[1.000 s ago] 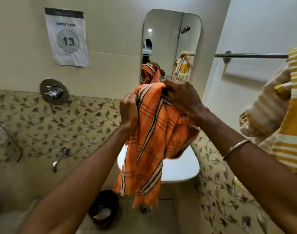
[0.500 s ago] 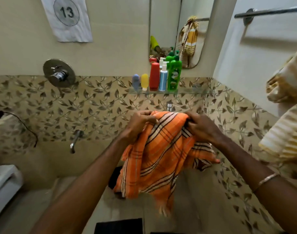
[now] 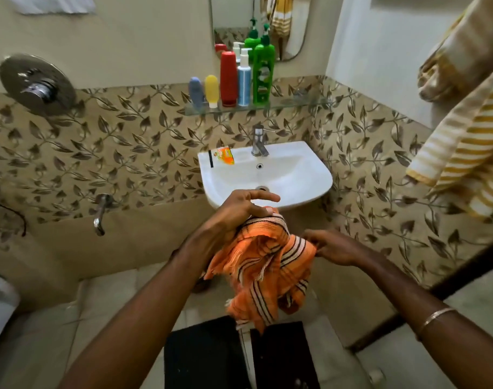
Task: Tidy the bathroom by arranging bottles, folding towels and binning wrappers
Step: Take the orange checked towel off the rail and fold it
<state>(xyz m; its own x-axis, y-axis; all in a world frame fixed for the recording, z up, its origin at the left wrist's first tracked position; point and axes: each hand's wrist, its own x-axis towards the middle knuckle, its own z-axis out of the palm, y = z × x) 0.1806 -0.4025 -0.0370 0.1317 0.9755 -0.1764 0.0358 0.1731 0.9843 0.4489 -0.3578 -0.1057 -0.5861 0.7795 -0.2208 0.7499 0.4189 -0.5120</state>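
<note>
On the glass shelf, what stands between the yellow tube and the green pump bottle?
In the head view, two bottles: a tall red plastic bottle, then a white-and-blue pump bottle, standing between the yellow tube and the green pump bottle on the glass shelf.

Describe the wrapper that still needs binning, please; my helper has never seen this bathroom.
Find the white washbasin on the leaf-patterned wall, under the glass shelf of bottles. On its back left corner, left of the chrome tap, lies a small orange wrapper. It is the only loose item on the basin rim, flat and bright orange with a black strip beside it.
</note>
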